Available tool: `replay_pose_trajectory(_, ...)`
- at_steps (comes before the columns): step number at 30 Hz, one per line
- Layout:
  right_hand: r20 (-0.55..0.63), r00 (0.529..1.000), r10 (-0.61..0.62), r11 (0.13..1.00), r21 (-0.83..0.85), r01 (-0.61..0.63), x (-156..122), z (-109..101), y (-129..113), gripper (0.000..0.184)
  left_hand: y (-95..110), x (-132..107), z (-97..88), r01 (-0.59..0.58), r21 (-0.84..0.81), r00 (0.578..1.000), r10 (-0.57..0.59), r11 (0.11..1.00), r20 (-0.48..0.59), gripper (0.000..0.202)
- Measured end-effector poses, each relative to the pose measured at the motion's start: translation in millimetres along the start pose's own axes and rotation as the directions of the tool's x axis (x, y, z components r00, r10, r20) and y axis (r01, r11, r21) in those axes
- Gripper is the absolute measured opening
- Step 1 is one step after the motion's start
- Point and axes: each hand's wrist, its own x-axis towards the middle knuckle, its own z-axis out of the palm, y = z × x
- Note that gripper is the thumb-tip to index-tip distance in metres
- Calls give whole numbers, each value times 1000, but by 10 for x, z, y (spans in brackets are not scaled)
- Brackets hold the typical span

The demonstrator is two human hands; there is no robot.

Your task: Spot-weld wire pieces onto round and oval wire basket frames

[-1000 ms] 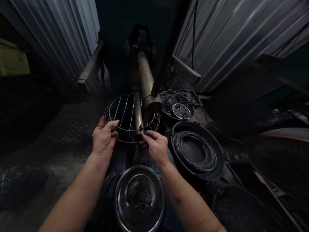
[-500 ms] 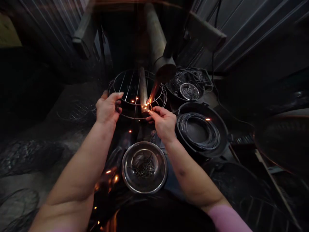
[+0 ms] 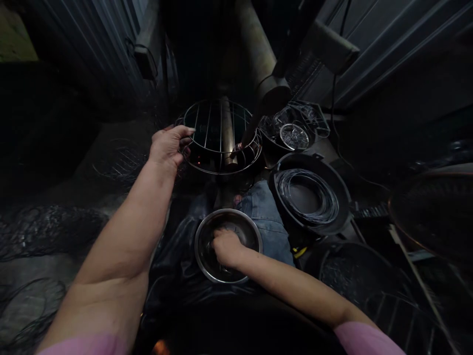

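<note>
My left hand (image 3: 170, 144) grips the left edge of a round wire rack (image 3: 209, 149), thumb on top and fingers curled beneath. The rack has parallel bars and a second ring below, and sits around a metal bar (image 3: 226, 129) of a spot welder. The welder's upper electrode arm (image 3: 252, 132) slants down to the rack's near rim. Down in a steel bowl (image 3: 255, 231) on my lap is my right hand (image 3: 226, 246), its fingers bent together among small metal pieces. Whatever the fingertips pinch is hidden.
A coil of wire (image 3: 308, 196) lies in a black pan (image 3: 342, 207) at the right. Behind it, a small dish (image 3: 294, 136) stands among wire parts. A thick cylinder (image 3: 264, 59) overhangs the rack. Wire pieces (image 3: 120, 162) lie at the left.
My right hand has left the rack's near rim and moved down into the bowl. The bright welding sparks have mostly gone. My left hand keeps its hold on the rack.
</note>
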Motion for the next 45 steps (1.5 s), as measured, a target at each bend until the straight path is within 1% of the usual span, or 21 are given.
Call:
replay_pose_trajectory(2,-13,1000,15,1000,3,-14,-60,-22,18,25,-7,-87,-43,2,42,1000,-4,999,28,27)
replay_pose_trajectory(4,-56,997,55,998,44,-53,-151,-67,81,27,-26,-185,-84,-37,18,999,37,999,13,29)
replay_pose_trajectory(5,-82,994,75,993,101,-66,-202,-102,124,27,-41,-239,-101,-55,-4,999,55,998,0,29)
replay_pose_trajectory(7,-157,983,100,955,291,-51,-306,-208,217,29,-78,-350,-125,-63,-37,998,62,997,-30,31)
replay_pose_trajectory(9,-276,954,117,870,492,36,-396,-368,304,31,-123,-454,-140,-52,-68,998,49,996,-49,33)
replay_pose_trajectory(10,-354,926,132,822,561,97,-430,-466,342,30,-147,-499,-144,-53,-85,998,49,995,-49,34)
replay_pose_trajectory(11,-442,882,163,779,606,160,-452,-572,376,27,-171,-538,-147,-59,-101,998,55,993,-41,34)
replay_pose_trajectory(12,-530,822,209,742,633,219,-461,-681,405,23,-195,-570,-148,-70,-117,997,66,991,-35,35)
replay_pose_trajectory(14,-678,660,322,682,650,335,-433,-886,449,17,-236,-618,-144,-89,-153,996,86,984,-29,37)
replay_pose_trajectory(16,-755,493,432,637,642,426,-351,-1041,482,17,-261,-649,-135,-99,-183,995,94,978,-35,39)
replay_pose_trajectory(17,-768,436,468,622,637,455,-297,-1094,497,17,-266,-660,-129,-101,-190,995,96,977,-39,41)
replay_pose_trajectory(18,-771,403,493,611,636,471,-240,-1129,512,17,-267,-668,-123,-103,-190,994,96,976,-45,42)
replay_pose_trajectory(19,-768,389,509,601,640,478,-186,-1151,528,16,-263,-673,-117,-106,-185,994,98,977,-50,42)
replay_pose_trajectory(22,-737,397,548,565,675,474,-65,-1162,581,14,-237,-673,-96,-114,-166,993,108,979,-43,42)
replay_pose_trajectory(26,-705,415,575,525,707,474,-13,-1161,653,11,-215,-634,-74,-132,-191,991,131,973,-17,40)
replay_pose_trajectory(29,-689,474,549,486,724,489,-9,-1168,704,12,-225,-591,-71,-126,-192,992,128,973,-2,39)
replay_pose_trajectory(31,-680,511,526,464,733,497,-13,-1171,726,16,-233,-575,-77,-120,-193,992,123,974,4,40)
replay_pose_trajectory(33,-677,526,514,464,736,493,-22,-1173,734,18,-231,-580,-84,-124,-202,992,129,972,14,40)
replay_pose_trajectory(36,-681,534,501,468,732,495,-40,-1167,725,15,-216,-612,-95,-136,-224,989,145,965,25,41)
replay_pose_trajectory(39,-680,520,517,458,733,503,-45,-1145,719,12,-214,-628,-103,-128,-233,990,136,964,19,44)
replay_pose_trajectory(45,-570,508,646,376,816,438,8,-1177,708,16,-268,-554,-83,-85,-223,994,98,971,50,41)
